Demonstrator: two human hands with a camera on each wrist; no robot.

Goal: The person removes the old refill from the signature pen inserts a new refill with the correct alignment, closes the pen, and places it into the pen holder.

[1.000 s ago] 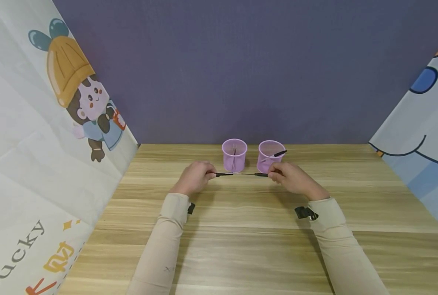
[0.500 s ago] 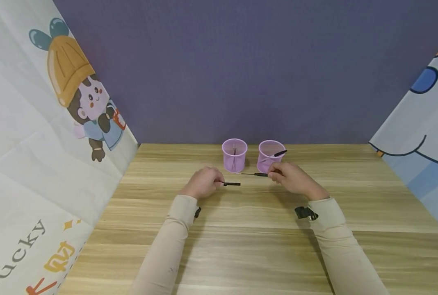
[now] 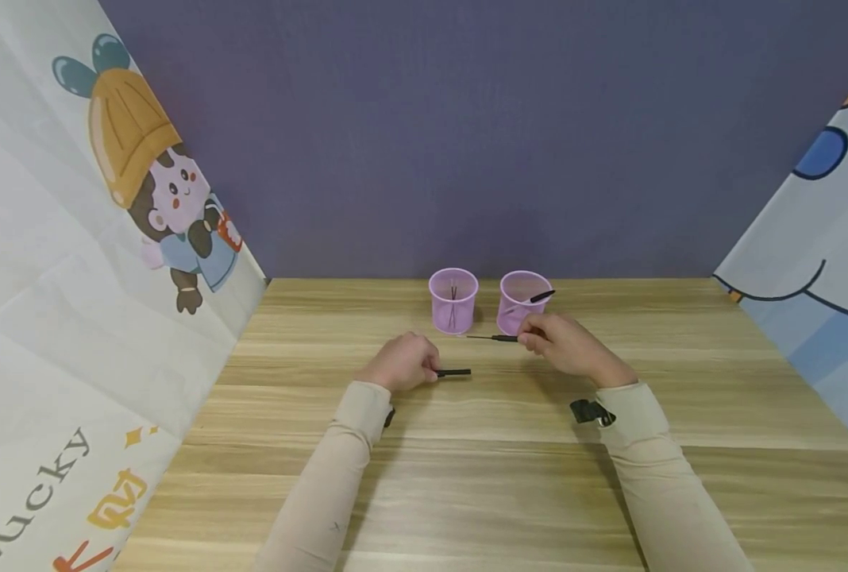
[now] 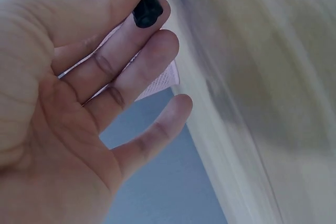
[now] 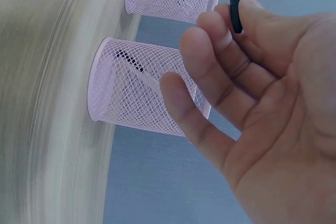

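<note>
In the head view my left hand [image 3: 404, 361] pinches a black pen cap [image 3: 456, 372] by one end, held level above the table. The cap's rounded end [image 4: 147, 11] shows between thumb and fingertips in the left wrist view, with the other fingers spread. My right hand [image 3: 568, 343] pinches a thin pen refill [image 3: 479, 338] by its black end piece [image 3: 504, 338]. That refill points left, with a pale far end. Two pink mesh cups stand just behind: the left cup [image 3: 454, 315] holds thin dark sticks, the right cup [image 3: 513, 316] a clear pen with a black end [image 3: 542, 296].
The wood-grain table [image 3: 495, 485] meets a dark blue-grey wall panel [image 3: 481, 143] right behind the cups. White printed sheets with cartoon figures border the left side [image 3: 31, 238] and the right side [image 3: 834, 262].
My left hand has drawn toward me and slightly right with the black cap, away from the refill's pale end. My right hand and the refill stay where they were.
</note>
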